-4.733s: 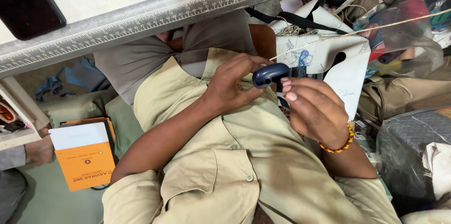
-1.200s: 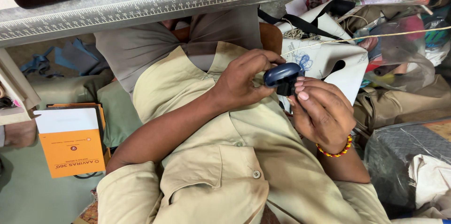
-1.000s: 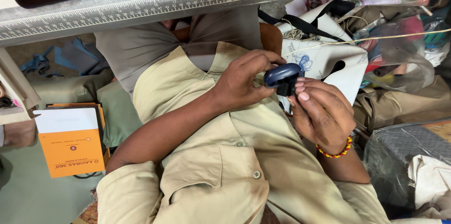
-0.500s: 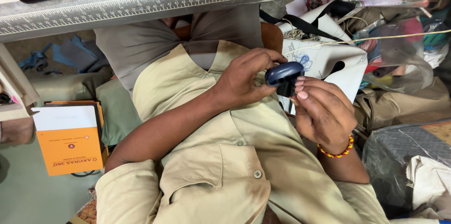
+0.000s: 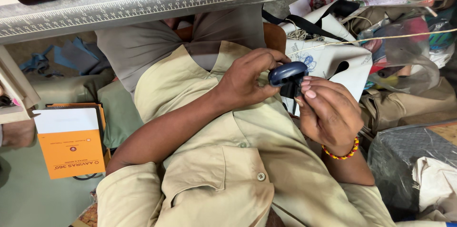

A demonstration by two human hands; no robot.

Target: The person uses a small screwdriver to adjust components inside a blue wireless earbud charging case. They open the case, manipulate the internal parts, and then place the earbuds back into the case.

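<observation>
While the left hand (image 5: 245, 82) curls shut around a small dark blue case (image 5: 287, 73), the right hand (image 5: 328, 113) pinches a black piece just under it. Rounded and glossy, the case sits between both hands above a khaki shirt (image 5: 228, 170). Lower left lies an orange and white box (image 5: 71, 143); behind, a white printed bag (image 5: 328, 60).

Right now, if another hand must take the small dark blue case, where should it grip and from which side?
Probably the rounded left end of the dark blue case, coming from above. The left hand holds it from below and behind, and the right hand covers the black part at its lower right, so the top is the freest surface.
</observation>
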